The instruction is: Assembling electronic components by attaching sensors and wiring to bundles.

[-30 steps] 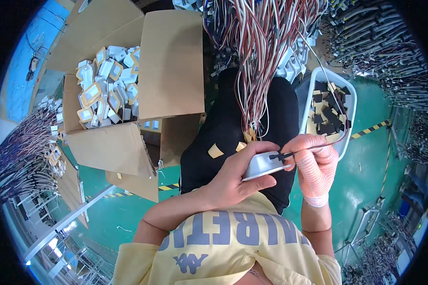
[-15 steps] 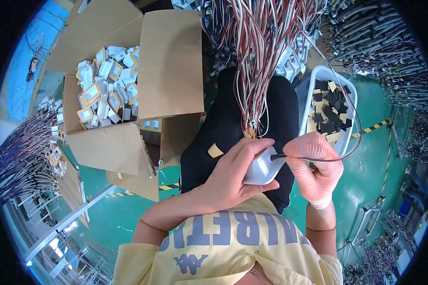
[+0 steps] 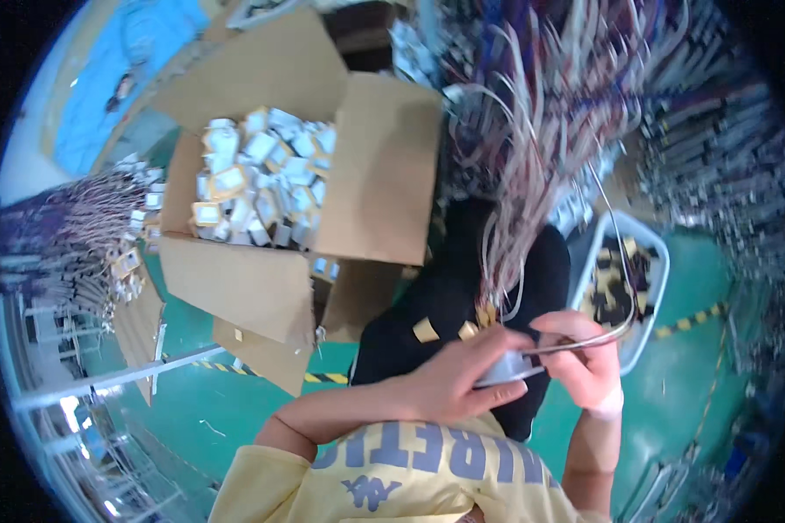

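Observation:
My left hand (image 3: 449, 381) is closed around a white plastic housing (image 3: 501, 370) with rounded edges, held low over my lap. Its fingers and thumb cover much of the housing. Close beside it, my right hand (image 3: 587, 370), in a thin pale glove, pinches a thin dark reddish cable (image 3: 604, 338) where it meets the housing's right side. From there the cable loops out to the right and up toward a large bundle of red and white wires (image 3: 532, 187). Motion blur hides the exact join. Small tan pads (image 3: 425, 329) lie on my dark trousers.
An open cardboard box (image 3: 384, 166) at the left holds many white housings with tan rims. A white bin (image 3: 654, 301) at the right contains black and tan pads. More cable bundles (image 3: 715, 166) hang at the far right, and others (image 3: 70, 218) lie at the left.
The whole view has shifted, so the box, bin and hands sit lower and further right. The housing is tilted more, showing less of its top face. Both hands keep their grip.

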